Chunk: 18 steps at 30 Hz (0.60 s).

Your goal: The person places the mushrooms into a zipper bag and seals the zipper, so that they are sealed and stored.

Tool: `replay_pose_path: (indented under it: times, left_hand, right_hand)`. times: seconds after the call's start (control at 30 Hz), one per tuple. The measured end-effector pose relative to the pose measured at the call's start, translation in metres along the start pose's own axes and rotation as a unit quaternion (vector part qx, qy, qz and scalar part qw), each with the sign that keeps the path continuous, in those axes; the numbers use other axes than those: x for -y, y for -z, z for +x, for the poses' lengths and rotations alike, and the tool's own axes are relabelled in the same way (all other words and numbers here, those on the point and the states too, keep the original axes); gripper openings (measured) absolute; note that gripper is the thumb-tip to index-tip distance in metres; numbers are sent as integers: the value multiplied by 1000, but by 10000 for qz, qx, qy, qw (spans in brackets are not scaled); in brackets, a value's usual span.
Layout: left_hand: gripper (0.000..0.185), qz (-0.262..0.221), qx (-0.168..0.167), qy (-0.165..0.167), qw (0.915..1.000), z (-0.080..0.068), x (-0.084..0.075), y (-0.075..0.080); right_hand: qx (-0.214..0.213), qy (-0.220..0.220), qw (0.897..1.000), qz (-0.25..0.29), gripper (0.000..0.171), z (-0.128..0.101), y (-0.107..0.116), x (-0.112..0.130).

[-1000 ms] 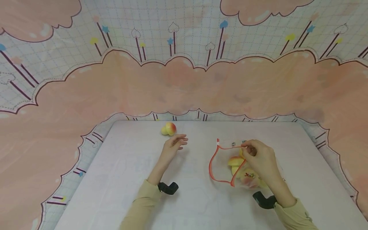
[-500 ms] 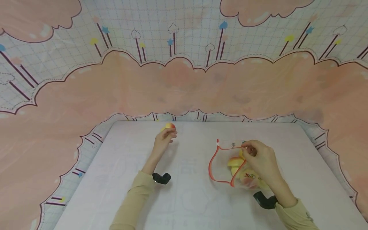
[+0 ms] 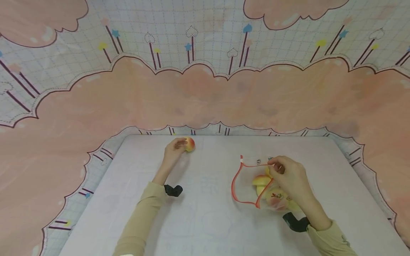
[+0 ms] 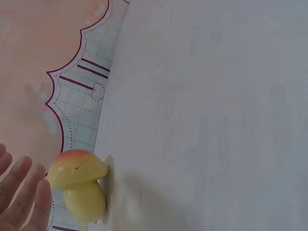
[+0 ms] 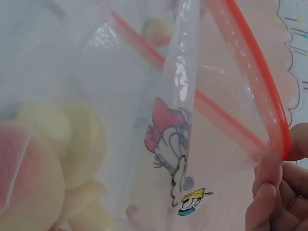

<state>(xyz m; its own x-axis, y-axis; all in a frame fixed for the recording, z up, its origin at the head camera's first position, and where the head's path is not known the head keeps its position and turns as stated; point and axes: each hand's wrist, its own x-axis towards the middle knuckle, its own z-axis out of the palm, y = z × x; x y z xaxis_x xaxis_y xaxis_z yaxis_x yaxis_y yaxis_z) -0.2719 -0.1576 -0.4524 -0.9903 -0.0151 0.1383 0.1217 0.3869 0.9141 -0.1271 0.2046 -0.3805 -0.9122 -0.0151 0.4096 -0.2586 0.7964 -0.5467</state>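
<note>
At the far edge of the white table lies a toy mushroom point(image 3: 190, 144) with a yellow stem and a red-tinged cap. My left hand point(image 3: 173, 151) is right at it, covering the stem in the head view. In the left wrist view its fingers point(image 4: 37, 199) reach out loosely straight beside the mushroom cap point(image 4: 77, 169). My right hand point(image 3: 291, 176) pinches the red rim of a clear zip bag point(image 5: 257, 55) between thumb and fingers, so the bag's mouth gapes toward the left. Several similar mushrooms point(image 3: 261, 180) are inside the bag, partly behind the right hand.
The white table point(image 3: 205, 220) spreads between and in front of both hands. A patterned cloth point(image 3: 205, 99) with peach clouds hangs behind it and shows along its sides. Black wrist mounts point(image 3: 173, 191) sit on both wrists.
My left hand has moved left and away from me to the mushroom, first passing over it and now beside it. The right hand and bag have stayed in place.
</note>
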Motion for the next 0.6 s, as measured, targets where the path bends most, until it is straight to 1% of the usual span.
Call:
replay_pose_path:
  times: [0.07,0.27,0.47,0.6]
  left_hand:
    - [31,152,-26,-57,9999,4,2,2]
    - [32,317,-37,-202,9993,18,7,7]
    - [36,557,130,-249,9980,31,10,10]
    - [40,787,254,-285,9962,35,13,10]
  right_hand:
    - [47,-20,10000,-35,10,0,1,1]
    - [212,-105,9997,-86,9,1,3,2]
    - [389,-231,9989,-120,10,1,4,2]
    - [401,-224,9989,-136,9,0,4,1]
